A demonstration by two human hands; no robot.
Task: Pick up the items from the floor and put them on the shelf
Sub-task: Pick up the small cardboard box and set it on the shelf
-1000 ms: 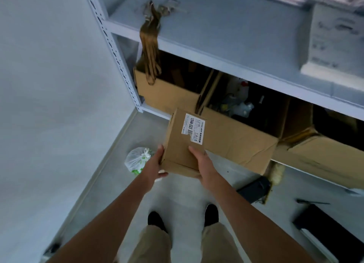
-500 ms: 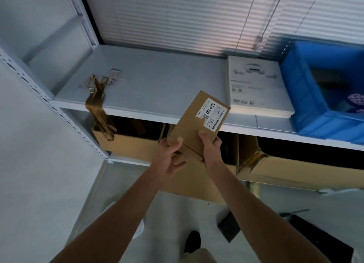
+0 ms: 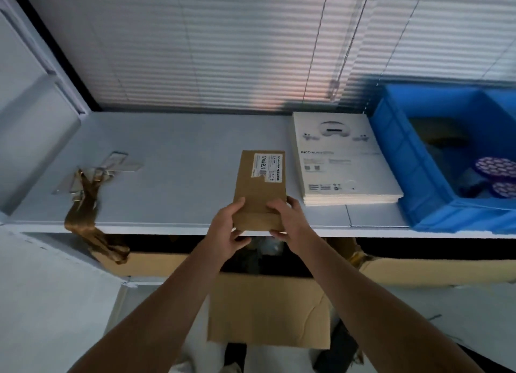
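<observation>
A small brown cardboard box with a white shipping label lies over the front part of the white shelf, its near end at the shelf's edge. My left hand grips its near left corner and my right hand grips its near right corner. I cannot tell whether the box's underside touches the shelf. Both forearms reach up from the bottom of the view.
A flat white product box lies just right of the brown box, then a blue plastic bin. Brown straps and clear plastic pieces hang at the shelf's left. Open cardboard cartons sit below. Window blinds back the shelf.
The brown box rose from near the floor to shelf height and moved forward over the shelf, turning from tilted to lying flat. My view lifted from the floor to the shelf.
</observation>
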